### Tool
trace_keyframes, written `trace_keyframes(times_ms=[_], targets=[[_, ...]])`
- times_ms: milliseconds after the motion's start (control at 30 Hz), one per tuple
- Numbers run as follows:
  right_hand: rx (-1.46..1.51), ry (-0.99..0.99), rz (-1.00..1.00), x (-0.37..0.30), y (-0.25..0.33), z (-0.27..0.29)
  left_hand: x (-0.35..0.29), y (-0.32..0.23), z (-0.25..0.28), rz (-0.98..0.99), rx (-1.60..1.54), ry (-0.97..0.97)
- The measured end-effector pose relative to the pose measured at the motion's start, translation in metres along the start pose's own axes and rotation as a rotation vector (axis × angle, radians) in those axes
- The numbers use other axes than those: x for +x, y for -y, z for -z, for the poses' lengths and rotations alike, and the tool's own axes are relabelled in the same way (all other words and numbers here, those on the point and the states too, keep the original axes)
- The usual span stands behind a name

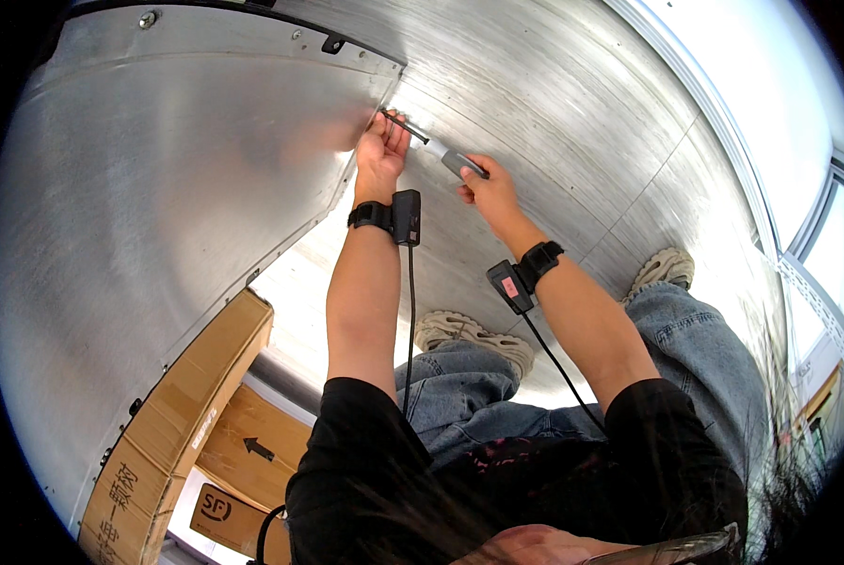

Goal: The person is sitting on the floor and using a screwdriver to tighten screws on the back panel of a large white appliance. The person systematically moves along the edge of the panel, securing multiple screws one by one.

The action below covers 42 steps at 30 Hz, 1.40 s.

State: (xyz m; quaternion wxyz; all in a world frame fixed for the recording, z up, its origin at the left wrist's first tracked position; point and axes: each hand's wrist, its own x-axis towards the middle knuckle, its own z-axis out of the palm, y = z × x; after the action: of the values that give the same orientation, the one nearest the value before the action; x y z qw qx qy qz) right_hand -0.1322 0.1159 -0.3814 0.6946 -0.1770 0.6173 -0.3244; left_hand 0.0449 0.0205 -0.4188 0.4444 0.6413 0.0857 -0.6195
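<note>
A screwdriver [452,160] with a grey handle and a long dark shaft is gripped in my right hand [492,191]. Its shaft points up and left to the edge of a large silver metal panel [186,179]. Beside the screwdriver's tip, my left hand [382,151] is palm up at that edge, with its fingers curled near the shaft. Whether those fingers hold a small part or steady the tip is too small to make out. The tip itself meets the panel's edge near the corner.
Cardboard boxes [229,428] stand at the lower left, against the panel. Light wood-look floor [572,113] stretches under my shoes. A white frame with a track [723,122] runs along the right. Cables [410,311] hang from the dark devices strapped to both wrists.
</note>
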Motion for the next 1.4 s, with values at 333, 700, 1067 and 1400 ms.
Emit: trace_keyframes(times_ms=[333,700,1067,1400], targets=[[0.151,-0.195,-0.002,0.0,-0.006,-0.01,0.0,0.002,-0.002,-0.004,-0.032,0.001],[0.141,-0.13,-0.045,0.0,-0.007,-0.004,0.002,0.002,-0.003,-0.006,-0.044,0.006],[0.051,-0.122,-0.083,0.0,-0.001,-0.002,0.003,0.002,-0.001,-0.01,-0.1,-0.001],[0.006,-0.065,-0.15,0.0,0.003,-0.002,0.004,0.0,0.001,0.002,-0.079,0.012]])
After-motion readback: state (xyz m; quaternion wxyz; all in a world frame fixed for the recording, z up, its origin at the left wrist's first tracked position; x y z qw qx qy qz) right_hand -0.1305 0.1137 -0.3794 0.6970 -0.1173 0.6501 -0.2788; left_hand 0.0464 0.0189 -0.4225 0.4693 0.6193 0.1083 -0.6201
